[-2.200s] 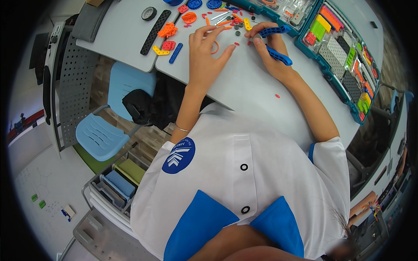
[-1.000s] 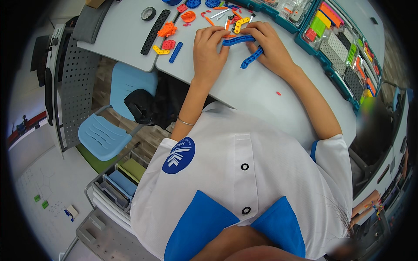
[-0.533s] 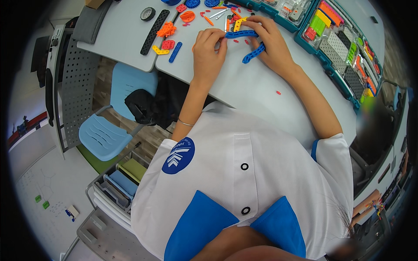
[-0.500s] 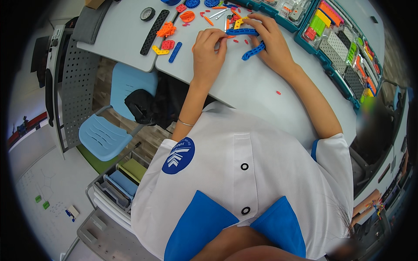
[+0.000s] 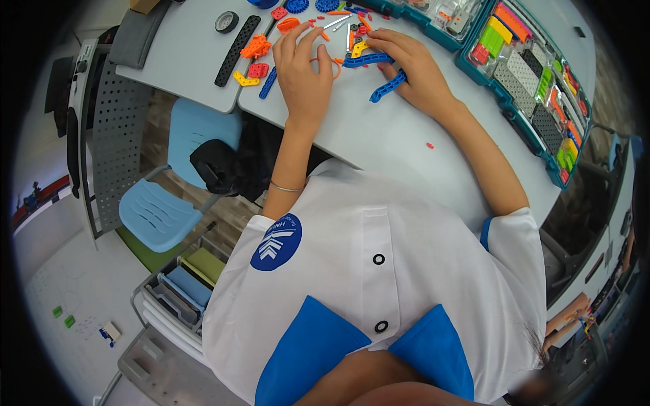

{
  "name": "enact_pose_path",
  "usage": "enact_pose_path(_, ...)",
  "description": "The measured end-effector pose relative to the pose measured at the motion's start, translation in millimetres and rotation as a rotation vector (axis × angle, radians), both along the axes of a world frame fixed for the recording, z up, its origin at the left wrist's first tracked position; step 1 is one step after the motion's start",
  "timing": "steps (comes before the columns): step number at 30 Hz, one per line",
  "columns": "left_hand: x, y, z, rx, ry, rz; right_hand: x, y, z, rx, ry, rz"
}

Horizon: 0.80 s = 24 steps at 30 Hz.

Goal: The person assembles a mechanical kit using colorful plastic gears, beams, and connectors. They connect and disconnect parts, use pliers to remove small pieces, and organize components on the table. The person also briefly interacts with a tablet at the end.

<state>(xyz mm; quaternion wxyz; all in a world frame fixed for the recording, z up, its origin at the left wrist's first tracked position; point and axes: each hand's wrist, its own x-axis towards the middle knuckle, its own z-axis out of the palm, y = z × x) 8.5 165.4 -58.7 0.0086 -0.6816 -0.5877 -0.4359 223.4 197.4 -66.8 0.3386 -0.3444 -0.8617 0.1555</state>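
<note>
My right hand [image 5: 418, 76] grips a blue plastic beam assembly: one blue beam [image 5: 367, 60] runs leftward from the fingers, and an angled blue beam [image 5: 388, 86] hangs toward me. A yellow connector piece [image 5: 359, 49] sits against its far side. My left hand [image 5: 303, 82] is apart from the assembly, fingers spread and holding nothing visible, over the loose parts. Beside its fingertips are an orange part [image 5: 288, 26] and small red pins. To its left lie a short blue beam [image 5: 268, 82], a red block [image 5: 258, 70], a yellow angled piece [image 5: 246, 79] and an orange gear-like part [image 5: 256, 46].
A long black perforated beam [image 5: 237, 51] and a black wheel [image 5: 226, 22] lie at the far left of the table. Blue gears [image 5: 296, 5] are at the back. An open teal case [image 5: 504, 101] of sorted parts stands right. A tiny red pin [image 5: 430, 145] lies nearer me.
My left hand has left the blue assembly, opened its fingers and moved left and farther over the loose parts. My right hand still holds the assembly, shifted slightly left and nearer.
</note>
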Motion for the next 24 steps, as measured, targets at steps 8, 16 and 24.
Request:
enact_pose_path(8, 0, 4, -11, -0.07, 0.079, -0.09, 1, -2, 8, -0.079, 0.088, -0.057)
enact_pose_path(16, 2, 4, 9, -0.205, -0.188, -0.16, 1, 1, 9, -0.054, 0.091, -0.027)
enact_pose_path(24, 2, 39, -1, -0.066, 0.176, -0.151, -4, 3, 8, 0.021, 0.09, -0.189)
